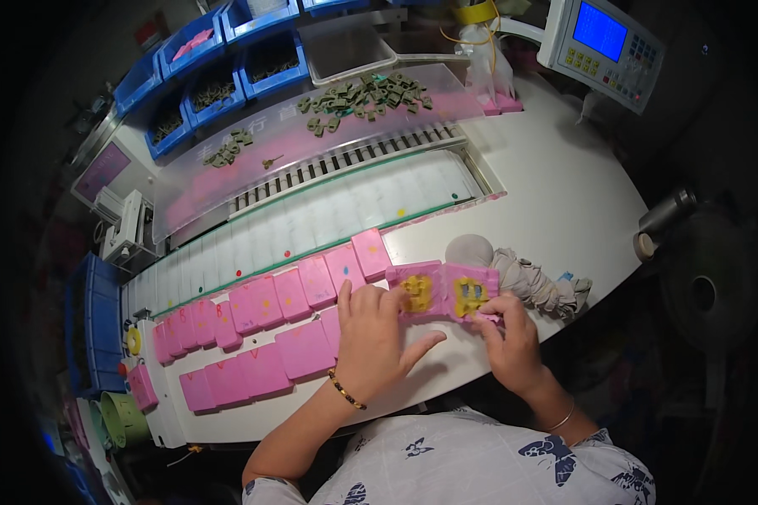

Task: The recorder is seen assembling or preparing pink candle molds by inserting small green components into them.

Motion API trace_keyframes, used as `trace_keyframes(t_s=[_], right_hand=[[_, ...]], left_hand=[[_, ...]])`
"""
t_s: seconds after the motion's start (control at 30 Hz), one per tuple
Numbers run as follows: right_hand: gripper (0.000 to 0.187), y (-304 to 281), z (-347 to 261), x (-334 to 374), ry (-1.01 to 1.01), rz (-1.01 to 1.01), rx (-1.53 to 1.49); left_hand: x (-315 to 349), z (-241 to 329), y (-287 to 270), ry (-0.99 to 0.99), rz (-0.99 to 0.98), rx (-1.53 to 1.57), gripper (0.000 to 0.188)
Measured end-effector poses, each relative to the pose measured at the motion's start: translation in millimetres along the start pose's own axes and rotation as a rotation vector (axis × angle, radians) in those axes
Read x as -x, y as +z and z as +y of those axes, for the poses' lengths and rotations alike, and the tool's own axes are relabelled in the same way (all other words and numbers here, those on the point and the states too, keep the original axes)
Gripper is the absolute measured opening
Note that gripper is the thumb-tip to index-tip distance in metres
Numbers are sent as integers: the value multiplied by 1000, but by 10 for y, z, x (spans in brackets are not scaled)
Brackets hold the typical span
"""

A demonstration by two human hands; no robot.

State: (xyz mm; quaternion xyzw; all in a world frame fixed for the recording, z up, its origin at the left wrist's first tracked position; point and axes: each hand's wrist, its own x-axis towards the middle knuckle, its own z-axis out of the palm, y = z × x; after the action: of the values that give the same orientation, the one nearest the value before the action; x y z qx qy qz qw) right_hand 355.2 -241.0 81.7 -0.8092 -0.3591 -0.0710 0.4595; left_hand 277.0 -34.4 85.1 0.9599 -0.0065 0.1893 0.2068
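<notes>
Two halves of a pink mould lie spread open side by side over the table. The left half (402, 278) has a yellow patterned middle. In the yellow middle of the right half (458, 276) sits a small greyish piece (472, 290). My left hand (372, 326) is at the left half's edge, its fingers stretched out and its thumb spread away. My right hand (512, 343) pinches the lower right corner of the right half between thumb and fingers. A crumpled grey cloth bundle (526, 278) with a round end lies just beyond the right half.
Two rows of closed pink blocks (261, 370) lie left of my hands. Behind them runs a long pale strip (312, 220) with a green edge. Olive-green pieces (366, 97) lie on a translucent sheet (181, 198). Blue bins (275, 63) stand behind; a control panel (602, 52) is at right.
</notes>
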Motion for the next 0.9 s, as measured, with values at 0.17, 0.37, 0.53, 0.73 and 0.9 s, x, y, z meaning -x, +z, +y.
trace_keyframes(t_s=[0.17, 0.37, 0.53, 0.73, 0.9], right_hand=[[24, -309, -77, -296, -309, 10, 209], [22, -492, -303, -568, -683, -121, 293], [20, -329, -416, -601, -694, -78, 192], [17, -72, -573, -464, -801, 26, 350], [22, 38, -499, -356, -853, -65, 326]], left_hand=[[-103, 84, -168, 66, 408, 165, 63], [-257, 204, -426, 72, 237, 592, 68], [-153, 182, -426, -163, -141, 1182, 30], [-136, 130, -436, -562, -67, 1600, 35], [-73, 53, -364, -651, 53, 1666, 35]])
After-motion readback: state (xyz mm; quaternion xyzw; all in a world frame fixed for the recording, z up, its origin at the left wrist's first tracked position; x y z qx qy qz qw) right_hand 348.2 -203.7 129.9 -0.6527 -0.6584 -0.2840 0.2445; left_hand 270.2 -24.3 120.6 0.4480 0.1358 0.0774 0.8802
